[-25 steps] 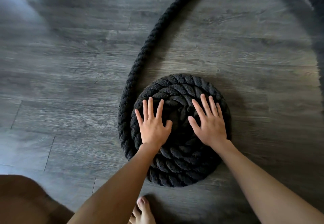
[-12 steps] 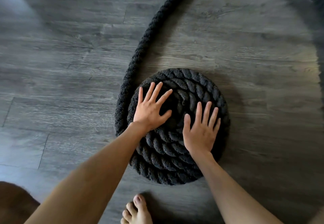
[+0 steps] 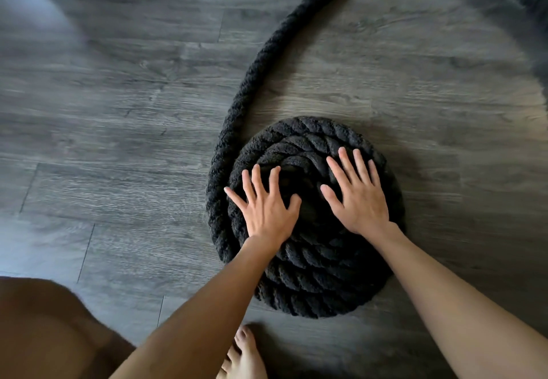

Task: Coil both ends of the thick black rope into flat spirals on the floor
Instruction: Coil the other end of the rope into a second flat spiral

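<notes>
Head view: a thick black rope (image 3: 267, 49) lay on a grey wood-plank floor (image 3: 118, 112), one end wound into a flat spiral (image 3: 311, 275) right of centre in the lower half of the frame. The free length left the spiral's left edge, ran up along that side, and arced to the upper right corner, where it blurred at the frame edge. The left hand (image 3: 267, 209) lay palm down on the left part of the spiral, fingers spread and straight, gripping nothing. The right hand (image 3: 358, 198) lay likewise flat on the upper right part, fingers fanned toward the top of the frame, nothing enclosed. The two hands sat just beside each other, apart, with the dark centre of the coil between them. Both bare forearms entered from the bottom edge. A bare foot (image 3: 243, 358) showed at the bottom centre, near the spiral's lower rim; a bare knee (image 3: 44, 334) filled the lower left corner.
</notes>
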